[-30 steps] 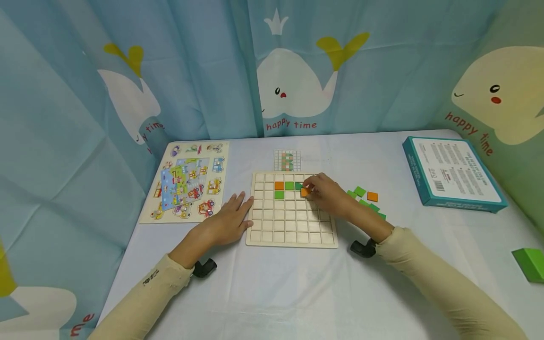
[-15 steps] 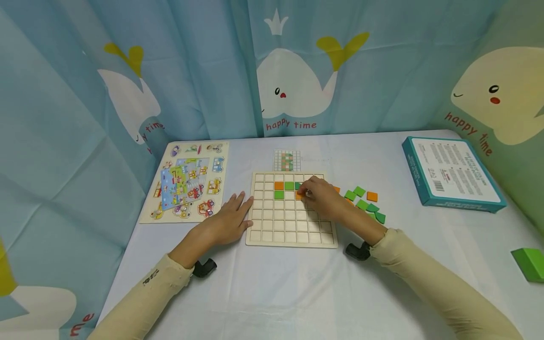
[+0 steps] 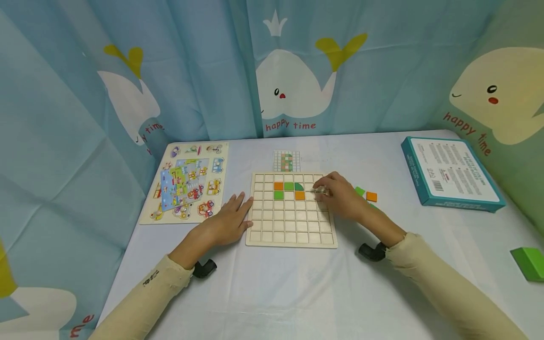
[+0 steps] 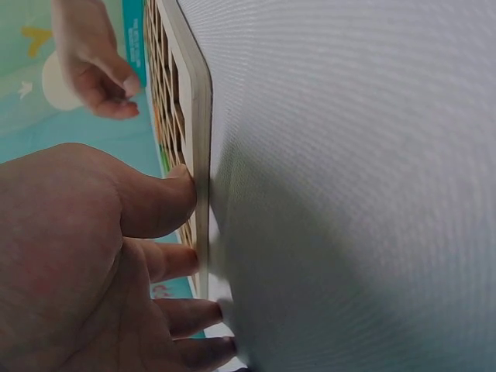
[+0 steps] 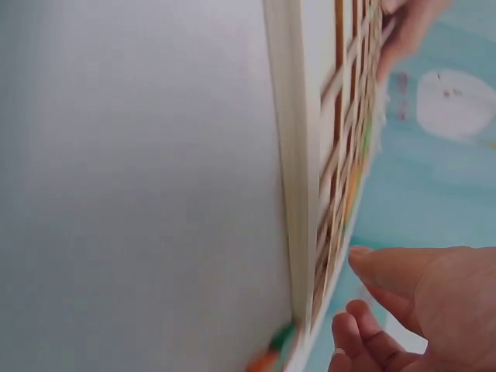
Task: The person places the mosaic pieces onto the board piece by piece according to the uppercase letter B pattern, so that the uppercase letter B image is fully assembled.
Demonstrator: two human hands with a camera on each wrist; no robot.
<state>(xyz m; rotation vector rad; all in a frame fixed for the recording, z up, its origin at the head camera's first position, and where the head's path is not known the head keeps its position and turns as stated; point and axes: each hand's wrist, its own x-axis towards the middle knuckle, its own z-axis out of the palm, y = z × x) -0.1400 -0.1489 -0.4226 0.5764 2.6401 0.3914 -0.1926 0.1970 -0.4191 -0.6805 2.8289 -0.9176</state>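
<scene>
A pale wooden grid board (image 3: 291,226) lies in the middle of the table in the head view. Set in its upper cells are an orange square tile (image 3: 278,185), two green square tiles (image 3: 289,186), a dark green round-cornered tile (image 3: 299,187) and a second orange tile (image 3: 299,195). My left hand (image 3: 229,219) rests at the board's left edge, fingers spread, thumb and fingertips against the rim in the left wrist view. Over the board's right side is my right hand (image 3: 342,196), fingers loosely bent. Nothing shows between its thumb and fingers (image 5: 364,318) in the right wrist view.
Several loose tiles (image 3: 371,196) lie right of the board, partly hidden by the right hand. A small pattern card (image 3: 286,161) sits behind the board. A vehicle puzzle (image 3: 148,215) lies left, a teal box (image 3: 459,174) right, and a green block (image 3: 529,264) far right.
The right hand has let go of the orange tile, which now sits in a cell under the dark green one, and has moved right. The left hand has stayed put.
</scene>
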